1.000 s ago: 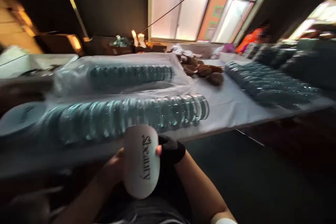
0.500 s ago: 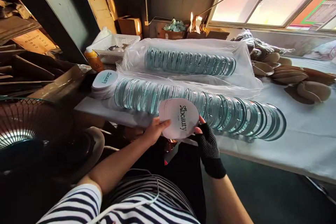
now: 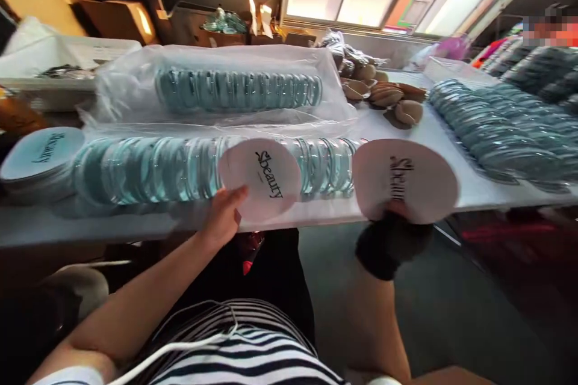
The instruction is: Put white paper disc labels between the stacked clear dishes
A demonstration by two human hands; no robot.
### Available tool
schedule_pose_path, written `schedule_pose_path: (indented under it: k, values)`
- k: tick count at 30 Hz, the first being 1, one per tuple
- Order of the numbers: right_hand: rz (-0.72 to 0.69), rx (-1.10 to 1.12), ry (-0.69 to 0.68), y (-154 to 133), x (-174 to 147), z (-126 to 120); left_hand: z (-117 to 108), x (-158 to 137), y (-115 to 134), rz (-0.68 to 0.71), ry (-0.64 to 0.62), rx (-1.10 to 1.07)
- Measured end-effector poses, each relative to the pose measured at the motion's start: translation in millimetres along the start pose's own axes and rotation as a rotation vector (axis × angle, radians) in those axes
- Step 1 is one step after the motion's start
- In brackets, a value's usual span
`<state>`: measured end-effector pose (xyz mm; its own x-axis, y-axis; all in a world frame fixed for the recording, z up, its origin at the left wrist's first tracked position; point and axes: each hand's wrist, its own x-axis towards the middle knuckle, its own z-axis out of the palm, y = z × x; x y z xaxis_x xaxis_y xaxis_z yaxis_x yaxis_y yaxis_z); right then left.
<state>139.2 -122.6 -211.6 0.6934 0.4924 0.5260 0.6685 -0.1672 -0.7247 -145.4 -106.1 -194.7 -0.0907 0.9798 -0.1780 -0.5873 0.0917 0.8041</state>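
My bare left hand (image 3: 222, 218) grips a white round card printed "Sbeauty" (image 3: 271, 162), its thumb on the front. Whether more cards lie behind it, I cannot tell. My right hand (image 3: 392, 243), in a black fingerless glove and blurred, is closed on a second round card (image 3: 433, 177) with the same print, held apart to the right. Behind both cards a long row of clear round glass-like pieces (image 3: 139, 171) lies along the table's near side, partly hidden by them. At its left end sits a stack of the same printed cards (image 3: 43, 153).
A second row of clear round pieces (image 3: 239, 90) lies on plastic sheeting (image 3: 126, 96) farther back. Brown curved pieces (image 3: 409, 113) lie beyond the right-hand card. Several more clear rows (image 3: 478, 126) fill the table's right. A white basket (image 3: 103, 51) stands far left.
My right hand has moved right, away from my left, taking one round card with it. My left hand keeps its hold. The view has turned to the right.
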Motion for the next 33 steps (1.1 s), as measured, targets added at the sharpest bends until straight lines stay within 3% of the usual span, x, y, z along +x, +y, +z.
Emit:
schedule_pose_path:
  k: [2,3,6,9,12,15,18,20,25,29,33]
  values:
    - [0.015,-0.104,0.219,21,42,-28,30,20,13,0.03,-0.096,-0.024]
    - [0.012,-0.162,0.265,27,56,-40,50,33,16,0.044,-0.158,-0.037]
    - [-0.102,-0.375,0.073,28,75,-60,128,74,11,0.041,-0.355,-0.097]
    - [-0.243,-0.497,-0.09,18,78,-66,205,111,-14,-0.063,-0.467,-0.174]
    - [-0.348,-0.537,-0.189,13,84,-65,251,134,-44,-0.176,-0.463,-0.204]
    - [-0.372,-0.583,-0.346,10,92,-45,260,142,-62,-0.259,-0.361,-0.197]
    - [-0.359,-0.625,-0.589,6,96,-10,253,141,-65,-0.253,-0.32,-0.207]
    - [-0.35,-0.611,-0.681,5,98,10,250,139,-63,-0.242,-0.305,-0.199]
    - [-0.335,-0.344,-0.617,18,103,20,250,138,-61,-0.256,-0.282,-0.15]
    - [-0.229,-0.043,-0.721,22,102,20,249,140,-64,-0.234,-0.298,-0.129]
    - [-0.262,-0.183,-0.617,18,102,26,248,144,-67,-0.235,-0.303,-0.098]
